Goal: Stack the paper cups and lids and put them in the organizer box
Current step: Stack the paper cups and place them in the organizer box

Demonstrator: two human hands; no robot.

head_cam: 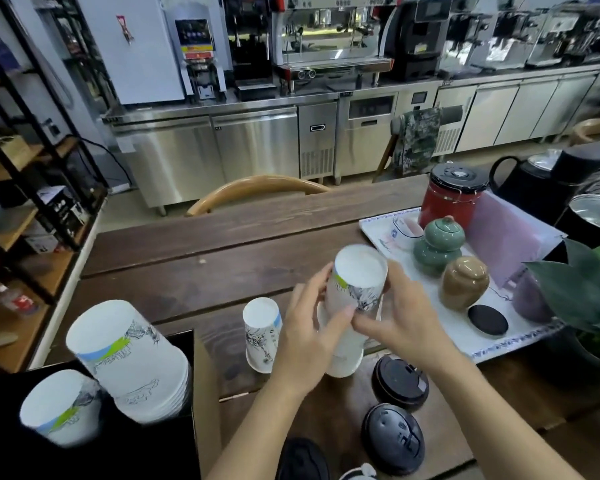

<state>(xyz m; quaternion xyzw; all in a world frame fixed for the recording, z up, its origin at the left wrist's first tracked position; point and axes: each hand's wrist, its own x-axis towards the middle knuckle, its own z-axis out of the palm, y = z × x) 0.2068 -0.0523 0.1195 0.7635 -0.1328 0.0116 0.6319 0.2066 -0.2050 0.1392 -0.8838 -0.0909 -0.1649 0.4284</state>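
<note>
Just right of the lone cup (262, 336) standing mouth-down on the table (222, 237), I had the cup stack (352, 306) pinched between both hands, its base still resting on the wood. My left hand (309, 327) wrapped its near-left side and my right hand (400, 318) closed on the right side, so both were grasping the stack and neither was free. The stack stood inverted, white bottom facing up, its long axis near vertical but leaning a little away from me and to the right. I judged that lean to be the risk: a tall nested column gripped only midway could buckle or shed its top cup, and it might topple toward the lone cup or onto the black lids (399, 382) just right of and nearer than that cup. The organizer box (201, 393) sat left of the lone cup, already holding two inverted stacks.
</note>
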